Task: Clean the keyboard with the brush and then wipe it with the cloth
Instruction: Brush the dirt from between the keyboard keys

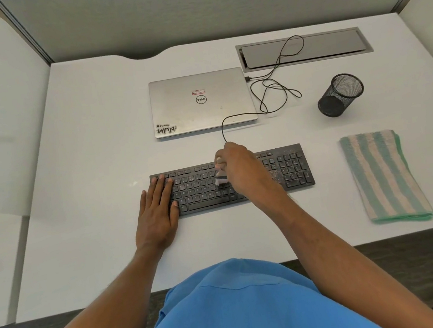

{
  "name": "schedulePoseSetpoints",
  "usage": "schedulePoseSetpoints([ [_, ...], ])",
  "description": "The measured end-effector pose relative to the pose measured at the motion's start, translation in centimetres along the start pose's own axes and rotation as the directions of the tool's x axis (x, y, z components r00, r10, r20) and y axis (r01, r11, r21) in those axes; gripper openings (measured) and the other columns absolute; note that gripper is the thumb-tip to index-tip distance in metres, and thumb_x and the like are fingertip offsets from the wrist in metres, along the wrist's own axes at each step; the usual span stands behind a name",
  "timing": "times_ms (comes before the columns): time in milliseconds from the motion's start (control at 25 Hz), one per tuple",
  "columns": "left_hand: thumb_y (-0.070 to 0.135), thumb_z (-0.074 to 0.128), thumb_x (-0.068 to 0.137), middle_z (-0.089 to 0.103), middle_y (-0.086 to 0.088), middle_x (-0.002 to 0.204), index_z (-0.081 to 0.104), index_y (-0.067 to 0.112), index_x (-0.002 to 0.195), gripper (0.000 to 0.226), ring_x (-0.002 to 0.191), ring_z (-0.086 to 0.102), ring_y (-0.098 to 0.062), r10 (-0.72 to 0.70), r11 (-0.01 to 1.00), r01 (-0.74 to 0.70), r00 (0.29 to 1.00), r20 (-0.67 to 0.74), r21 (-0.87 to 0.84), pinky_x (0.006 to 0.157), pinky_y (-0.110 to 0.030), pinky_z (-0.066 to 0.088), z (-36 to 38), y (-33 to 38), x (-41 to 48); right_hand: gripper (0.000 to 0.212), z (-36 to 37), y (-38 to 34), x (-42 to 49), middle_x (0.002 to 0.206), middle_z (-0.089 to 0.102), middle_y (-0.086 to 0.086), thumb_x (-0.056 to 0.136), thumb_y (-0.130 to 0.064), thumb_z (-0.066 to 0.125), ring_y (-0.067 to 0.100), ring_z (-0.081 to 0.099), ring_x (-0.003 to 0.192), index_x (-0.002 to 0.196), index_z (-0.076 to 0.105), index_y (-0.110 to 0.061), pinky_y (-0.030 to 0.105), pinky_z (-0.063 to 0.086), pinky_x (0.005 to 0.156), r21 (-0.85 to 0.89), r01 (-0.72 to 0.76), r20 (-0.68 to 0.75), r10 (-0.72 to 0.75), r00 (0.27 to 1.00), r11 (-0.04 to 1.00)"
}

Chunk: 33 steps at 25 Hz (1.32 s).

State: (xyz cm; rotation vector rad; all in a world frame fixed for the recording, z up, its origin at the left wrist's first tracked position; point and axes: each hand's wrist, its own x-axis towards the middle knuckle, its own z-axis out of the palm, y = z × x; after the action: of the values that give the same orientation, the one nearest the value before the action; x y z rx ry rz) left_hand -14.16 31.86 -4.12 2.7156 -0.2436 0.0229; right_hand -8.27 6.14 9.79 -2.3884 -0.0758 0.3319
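Curling round the brush (pixel 221 180), the right grip (pixel 237 166) holds it bristles-down on the middle keys of the keyboard (pixel 207 205), fingers closed on the handle. The left grip (pixel 157 213) lies flat and uncurled, its straight fingers pressing the keyboard's left end, the palm resting on the tabletop (pixel 95 174). Pale specks (pixel 277 175) dot the keys to the right of the brush, near the number pad, so this looks like the brushing step, with that end not yet done. The next move probably calls for short strokes rightward, carrying the grit off the edge while the left grip steadies the board. Only after that does the cloth (pixel 385 177) come in; it lies folded, green and cream striped, well to the right of the keyboard and untouched. A cable (pixel 275 95) runs from behind the right grip in loose loops up to a closed laptop (pixel 201 102) beyond the keyboard. Its lid reads "DELL", upside down from here, with a "WMN" sticker in the near left corner; the small red label above the logo is too small to read. Key letters such as R, T and Y can be made out. A mesh cup (pixel 340 95) stands to the right of the laptop.
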Motion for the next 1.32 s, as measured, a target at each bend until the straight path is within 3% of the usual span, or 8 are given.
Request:
schedulePoseSetpoints([
  [120,0.034,0.032,0.108,0.015,0.003,0.177,0.024,0.021,0.168,0.062,0.164,0.003,-0.012,-0.001,1.000,0.001,1.000,-0.002,-0.004,0.133,-0.049,0.011,0.0,0.1,0.0,0.010,-0.7,0.2,-0.3,0.081,0.061,-0.001,0.098,-0.003,0.056,0.031,0.072,0.084,0.090,0.056,-0.010,0.024,0.061,0.057,-0.058,-0.045,-0.020,0.044,0.999,0.997],
  [320,0.034,0.033,0.108,0.015,0.002,0.177,0.023,0.021,0.169,0.062,0.164,0.003,-0.012,0.000,1.000,0.000,1.000,-0.001,-0.006,0.132,-0.050,0.012,-0.1,0.1,0.0,0.012,-2.7,0.8,-1.0,0.114,0.055,0.017,0.097,-0.001,0.050,0.035,0.061,0.095,0.104,0.058,-0.003,0.048,0.056,0.079,-0.326,-0.071,-0.090,0.044,0.995,0.943],
  [480,0.035,0.031,0.108,0.015,0.003,0.177,0.023,0.022,0.169,0.062,0.164,0.003,-0.011,-0.002,1.000,0.001,1.000,-0.008,-0.008,0.132,-0.049,0.012,-0.1,0.1,-0.1,0.019,-2.2,-0.4,-0.8,0.098,0.056,0.005,0.097,0.001,0.049,0.014,0.065,0.078,0.088,0.056,-0.015,0.023,0.057,0.058,-0.131,-0.009,-0.061,0.001,0.998,0.991],
  [840,0.034,0.031,0.108,0.015,0.003,0.177,0.023,0.022,0.169,0.062,0.164,0.003,-0.012,-0.002,1.000,0.002,1.000,-0.009,-0.004,0.133,-0.049,0.011,-0.1,0.1,-0.1,0.010,-2.5,0.6,-1.9,0.104,0.056,0.013,0.097,-0.001,0.051,0.032,0.062,0.090,0.103,0.059,-0.002,0.043,0.059,0.076,-0.207,-0.090,-0.134,0.063,0.989,0.974],
  [1000,0.035,0.031,0.108,0.016,0.003,0.177,0.023,0.022,0.169,0.062,0.164,0.003,-0.011,-0.004,1.000,0.004,1.000,-0.009,-0.011,0.133,-0.047,0.010,-0.1,0.2,-0.1,0.013,-1.0,-0.4,-1.7,0.079,0.056,0.004,0.098,-0.003,0.051,0.023,0.063,0.075,0.098,0.059,0.008,0.038,0.064,0.066,0.189,-0.101,-0.062,0.115,0.991,0.977],
  [1080,0.035,0.030,0.108,0.015,0.004,0.177,0.023,0.022,0.169,0.063,0.164,0.002,-0.011,-0.005,1.000,0.005,1.000,-0.008,-0.009,0.133,-0.047,0.009,-0.1,0.3,-0.1,0.010,-0.2,-1.1,-1.9,0.082,0.056,0.003,0.097,-0.005,0.053,0.020,0.060,0.076,0.093,0.060,0.000,0.051,0.063,0.072,0.226,-0.123,-0.015,0.130,0.991,0.966],
  [1200,0.036,0.030,0.108,0.015,0.004,0.177,0.023,0.022,0.169,0.063,0.164,0.003,-0.012,-0.006,1.000,0.005,1.000,-0.011,-0.013,0.133,-0.047,0.009,-0.2,0.3,-0.1,0.012,0.6,-0.7,-2.1,0.099,0.048,-0.001,0.096,-0.007,0.049,0.023,0.055,0.084,0.095,0.057,-0.017,0.040,0.057,0.075,0.180,-0.164,0.050,0.157,0.986,0.970],
  [1320,0.036,0.030,0.108,0.015,0.003,0.177,0.023,0.022,0.169,0.063,0.164,0.003,-0.012,-0.003,1.000,0.003,1.000,-0.009,-0.013,0.133,-0.047,0.009,-0.1,0.3,-0.1,0.011,0.2,0.8,-1.9,0.076,0.057,0.000,0.089,-0.011,0.051,0.026,0.056,0.069,0.080,0.057,-0.014,0.050,0.058,0.079,0.106,-0.209,-0.054,0.215,0.975,0.972],
])
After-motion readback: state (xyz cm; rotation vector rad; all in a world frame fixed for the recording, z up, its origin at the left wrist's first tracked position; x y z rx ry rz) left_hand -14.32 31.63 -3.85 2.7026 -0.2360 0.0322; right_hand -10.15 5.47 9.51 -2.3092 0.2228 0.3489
